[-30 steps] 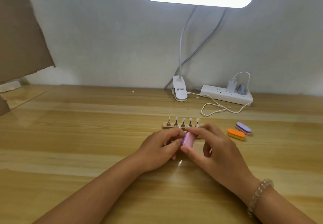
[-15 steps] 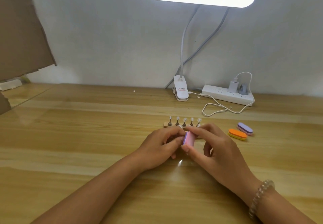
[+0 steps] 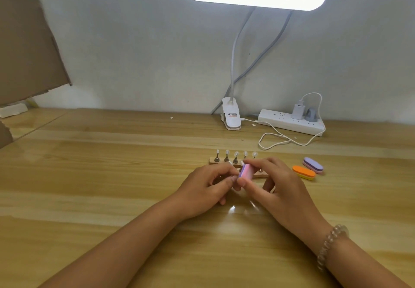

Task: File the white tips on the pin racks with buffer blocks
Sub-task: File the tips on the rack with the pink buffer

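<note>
Right hand (image 3: 280,193): over the middle of the desk (image 3: 112,175), a bead bracelet (image 3: 330,247) on its wrist; thumb and forefinger pinched the pink buffer block (image 3: 247,172) by its two ends.
Left hand (image 3: 206,186): just left of the block, fingers curled in toward it; whether they pinched a pin or a tip could not be told.
Near pin rack (image 3: 261,176): mostly hidden under the hands, one wooden end showing beside the right fingers.
Far pin rack (image 3: 212,160): just beyond the hands, five upright pins, each capped by one of the white tips (image 3: 236,154).
Spare blocks: an orange block (image 3: 303,172) and a purple block (image 3: 313,165) lay side by side, right of the racks.
Far edge of the desk: a lamp clip (image 3: 231,116) and a power strip (image 3: 292,122) against the wall.
Handling, as a judgement: the block looked light and spongy, best held at its ends so a flat face stays free; the tips looked small, thin and likely brittle, so each pin probably wants steadying low on its stem, with light strokes.
</note>
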Demonstrator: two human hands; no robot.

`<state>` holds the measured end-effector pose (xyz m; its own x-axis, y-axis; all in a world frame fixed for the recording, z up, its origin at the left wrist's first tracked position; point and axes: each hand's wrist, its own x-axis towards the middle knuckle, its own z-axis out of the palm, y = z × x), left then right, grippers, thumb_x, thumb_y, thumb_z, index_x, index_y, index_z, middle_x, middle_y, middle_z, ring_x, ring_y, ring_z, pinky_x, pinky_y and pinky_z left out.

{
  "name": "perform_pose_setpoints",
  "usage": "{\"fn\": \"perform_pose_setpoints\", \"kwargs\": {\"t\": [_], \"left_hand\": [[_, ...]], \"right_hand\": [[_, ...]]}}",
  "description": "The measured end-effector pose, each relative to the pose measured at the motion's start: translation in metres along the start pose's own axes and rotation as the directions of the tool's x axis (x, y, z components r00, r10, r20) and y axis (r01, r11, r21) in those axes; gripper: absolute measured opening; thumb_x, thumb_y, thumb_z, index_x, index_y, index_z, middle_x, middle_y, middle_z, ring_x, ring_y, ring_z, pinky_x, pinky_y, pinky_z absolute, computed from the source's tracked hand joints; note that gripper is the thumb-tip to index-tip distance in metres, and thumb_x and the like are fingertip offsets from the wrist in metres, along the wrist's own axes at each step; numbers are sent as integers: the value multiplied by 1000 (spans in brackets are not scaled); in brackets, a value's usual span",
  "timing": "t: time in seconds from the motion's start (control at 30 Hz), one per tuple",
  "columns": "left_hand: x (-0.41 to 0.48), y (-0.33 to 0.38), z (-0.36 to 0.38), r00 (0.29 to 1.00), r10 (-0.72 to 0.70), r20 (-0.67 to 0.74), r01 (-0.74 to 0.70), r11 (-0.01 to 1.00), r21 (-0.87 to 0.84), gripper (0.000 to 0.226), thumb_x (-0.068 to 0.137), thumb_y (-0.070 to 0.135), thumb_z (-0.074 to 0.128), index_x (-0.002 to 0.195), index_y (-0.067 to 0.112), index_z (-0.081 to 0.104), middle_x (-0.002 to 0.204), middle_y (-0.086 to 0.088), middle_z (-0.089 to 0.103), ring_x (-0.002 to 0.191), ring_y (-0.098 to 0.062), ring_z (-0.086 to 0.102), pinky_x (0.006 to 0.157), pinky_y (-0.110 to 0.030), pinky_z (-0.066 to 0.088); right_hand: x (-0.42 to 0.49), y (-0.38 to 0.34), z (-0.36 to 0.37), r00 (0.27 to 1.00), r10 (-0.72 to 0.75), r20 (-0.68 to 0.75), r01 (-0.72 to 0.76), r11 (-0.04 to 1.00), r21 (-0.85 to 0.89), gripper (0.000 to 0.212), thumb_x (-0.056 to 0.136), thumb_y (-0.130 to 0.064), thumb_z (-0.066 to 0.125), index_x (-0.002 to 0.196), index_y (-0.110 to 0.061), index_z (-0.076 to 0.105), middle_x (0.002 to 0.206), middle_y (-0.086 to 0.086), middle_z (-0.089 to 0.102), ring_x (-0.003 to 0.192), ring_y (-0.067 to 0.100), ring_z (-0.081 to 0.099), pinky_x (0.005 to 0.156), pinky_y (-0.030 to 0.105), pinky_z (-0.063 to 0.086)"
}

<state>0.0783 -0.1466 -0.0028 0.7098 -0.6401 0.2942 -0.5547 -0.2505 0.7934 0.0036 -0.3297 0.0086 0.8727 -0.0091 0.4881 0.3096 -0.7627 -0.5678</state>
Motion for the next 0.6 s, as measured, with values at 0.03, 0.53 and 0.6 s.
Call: {"fn": "perform_pose_setpoints", "kwargs": {"t": [0.03,0.53,0.6], "left_hand": [[0,0,0,1000,5,11,-5,1000,8,16,100,16,52,98,17,68,84,15,66,56,-11,59,63,-29,48],[0,-3,-2,1000,-25,-18,24,998,-54,17,100,11,52,101,13,68,76,17,62,58,-9,59,58,-18,45],[1,-2,-2,999,-33,-28,32,998,-61,16,101,9,53,101,12,69,76,17,63,55,-7,58,58,-17,44]], "right_hand": [[0,1,-1,1000,3,-4,-3,1000,-6,64,74,-69,51,123,-31,65,102,-19,57,60,12,57,64,36,52],[-6,-8,4,998,-55,31,54,998,35,49,78,-57,64,122,-35,66,102,-19,58,60,13,59,60,35,52],[-2,-6,4,1000,-20,13,20,999,43,54,76,-63,60,121,-34,67,101,-17,59,60,12,58,63,35,52]]}}
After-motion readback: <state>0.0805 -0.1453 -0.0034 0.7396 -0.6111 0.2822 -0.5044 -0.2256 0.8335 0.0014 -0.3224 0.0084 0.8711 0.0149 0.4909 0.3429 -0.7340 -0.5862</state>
